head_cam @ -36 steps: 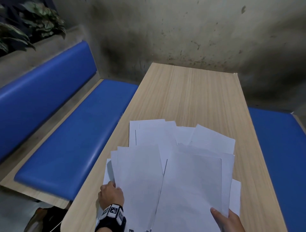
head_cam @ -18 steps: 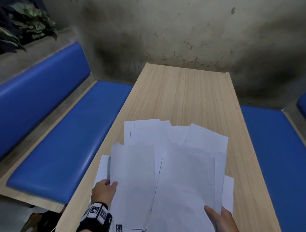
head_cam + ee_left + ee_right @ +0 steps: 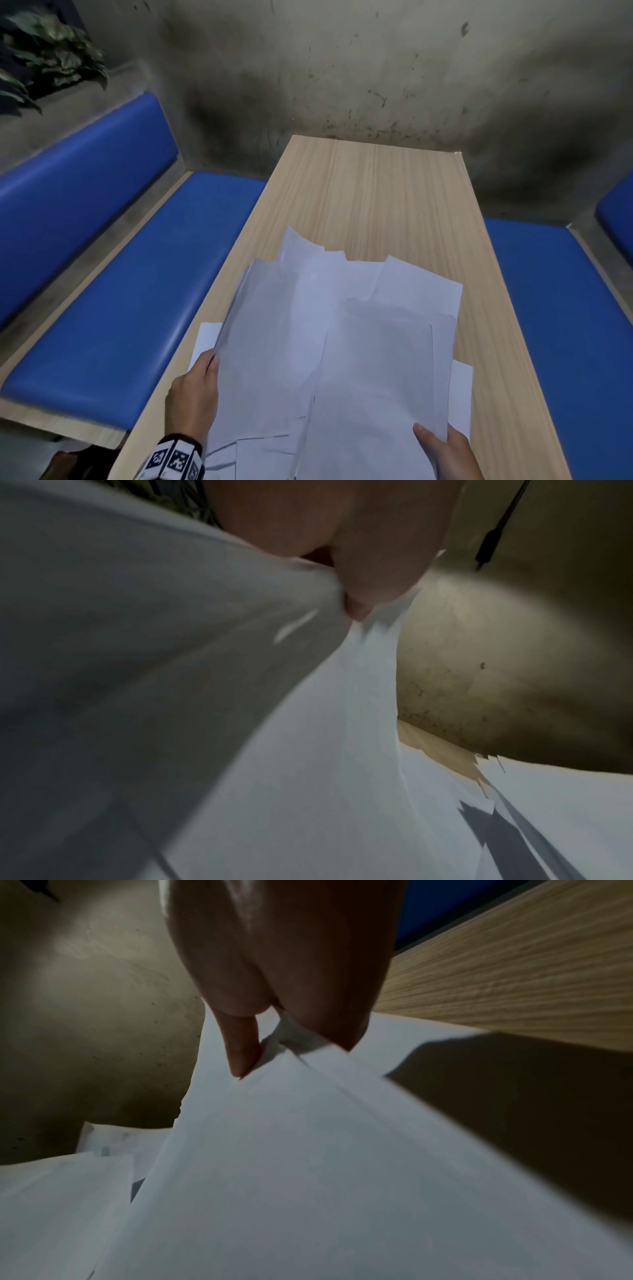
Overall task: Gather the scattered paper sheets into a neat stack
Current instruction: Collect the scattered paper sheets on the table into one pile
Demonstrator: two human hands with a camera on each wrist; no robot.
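Several white paper sheets [image 3: 342, 335] lie overlapped and fanned on the near half of the light wooden table [image 3: 370, 192]. My left hand [image 3: 202, 383] grips the left edge of a bundle of sheets [image 3: 308, 723] and has it lifted off the table, tilted up. My right hand [image 3: 442, 445] pinches the lower right corner of the right-hand sheets [image 3: 308, 1150], thumb on top. Under the lifted bundle one sheet [image 3: 207, 337] stays flat near the left table edge. Another sheet corner [image 3: 460, 394] sticks out at the right.
Blue padded benches run along both sides of the table, left [image 3: 137, 291] and right [image 3: 555, 325]. A stained concrete wall [image 3: 342, 68] stands behind the table's far end. A leafy plant [image 3: 44, 58] sits on the ledge at upper left.
My left hand has slid forward along the papers' left edge and raised that bundle, which now tilts up off the table. The right hand keeps its pinch at the lower right.
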